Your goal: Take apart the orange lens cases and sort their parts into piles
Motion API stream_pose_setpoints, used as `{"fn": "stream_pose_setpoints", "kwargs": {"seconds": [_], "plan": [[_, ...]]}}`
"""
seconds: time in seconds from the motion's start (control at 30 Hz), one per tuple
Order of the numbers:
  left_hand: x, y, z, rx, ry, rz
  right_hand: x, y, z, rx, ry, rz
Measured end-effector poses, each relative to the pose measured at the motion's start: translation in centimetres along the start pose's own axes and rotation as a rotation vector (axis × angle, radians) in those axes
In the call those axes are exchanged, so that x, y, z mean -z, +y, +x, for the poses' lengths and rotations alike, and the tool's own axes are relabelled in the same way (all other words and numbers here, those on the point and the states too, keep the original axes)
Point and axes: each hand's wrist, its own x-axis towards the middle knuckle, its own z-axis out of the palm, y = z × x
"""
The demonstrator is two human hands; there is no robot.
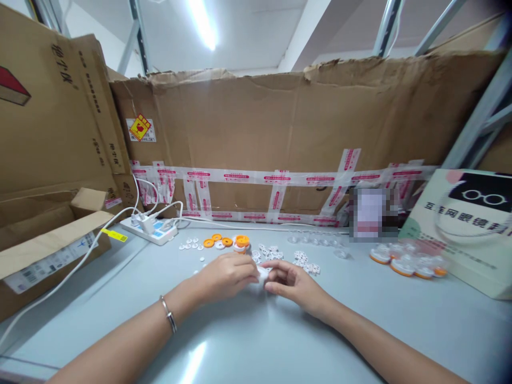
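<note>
Between my two hands is a small white rounded part (262, 274), partly hidden by the fingers. My left hand (230, 274) grips it from the left with its fingers closed. From the right, the thumb and fingers of my right hand (291, 282) curl around the same part. Just beyond the hands lie several small white pieces with holes (270, 253), and more of these white pieces (306, 262) lie behind my right hand. Orange rings (226, 242) and white discs sit past my left hand, beside small white caps (191, 245).
Clear plastic cups (320, 241) stand in a row at the back. Orange-based clear domes (408, 261) cluster at right, near a printed board (460, 234). A power strip (154, 229) with white cables and an open cardboard box (52, 240) are at left. A large cardboard sheet (256, 128) closes off the back.
</note>
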Motion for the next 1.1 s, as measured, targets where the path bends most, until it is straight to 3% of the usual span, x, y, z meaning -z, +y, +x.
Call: {"fn": "stream_pose_setpoints", "kwargs": {"seconds": [0.1, 0.23, 0.3, 0.53, 0.7, 0.83, 0.93, 1.1], "plan": [[1.2, -2.6, -0.8, 0.190, 0.015, 0.042, 0.0, 0.0, -0.1, -0.003, 0.000, 0.015], [2.3, -6.2, -2.4, 0.586, -0.037, 0.143, 0.0, -0.2, -0.2, -0.030, 0.006, -0.029], [2.2, -7.3, -3.0, 0.661, -0.069, 0.163, 0.0, -0.4, -0.3, -0.040, 0.006, -0.046], [1.6, -7.7, -2.9, 0.696, -0.157, 0.117, -0.1, -0.6, -0.4, -0.042, 0.011, -0.066], [4.8, -8.2, -3.7, 0.766, -0.193, 0.074, 0.1, -0.7, -0.5, -0.043, 0.025, -0.071], [6.6, -9.0, -5.1, 0.836, -0.353, 0.000, 0.1, -0.5, -0.4, -0.029, 0.020, -0.070], [6.6, -9.1, -5.5, 0.840, -0.443, -0.034, 0.2, -0.3, -0.3, -0.031, 0.021, -0.067], [6.0, -8.5, -5.0, 0.835, -0.464, -0.046, 0.3, -0.3, -0.4, -0.030, 0.011, -0.065]]}}
